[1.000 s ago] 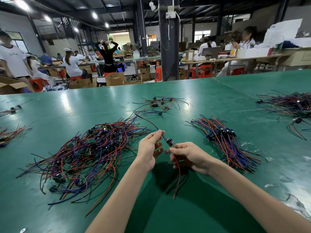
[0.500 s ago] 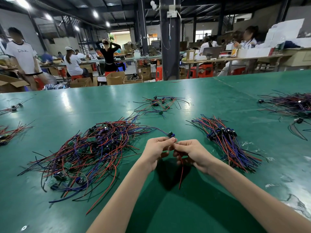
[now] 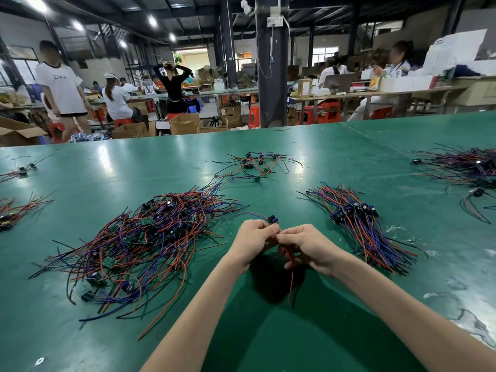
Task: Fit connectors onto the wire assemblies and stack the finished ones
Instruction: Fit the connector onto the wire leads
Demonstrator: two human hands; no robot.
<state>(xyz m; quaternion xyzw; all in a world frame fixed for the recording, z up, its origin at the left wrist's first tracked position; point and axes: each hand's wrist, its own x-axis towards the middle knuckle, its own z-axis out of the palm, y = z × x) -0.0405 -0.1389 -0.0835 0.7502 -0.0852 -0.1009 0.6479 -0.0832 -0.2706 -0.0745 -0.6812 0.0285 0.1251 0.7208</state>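
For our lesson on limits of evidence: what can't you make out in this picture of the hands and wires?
Head view:
- Curled fingers of the left hand and right hand hide where they pinch the wire assembly; whether its connector is seated cannot be told.
- Far right pile: cut off by the right edge.
- Left bundle: cut off by the left edge.

hands: two, left hand and right hand
wire heaps on the table: six I can make out
- big tangle
- tidy stack
- thin scatter
- far-right heap
- upper left-edge bunch
- lower left-edge bunch
held assembly: just one
loose wires: honestly way too many to count
people at the back: at least five, rest too blurry
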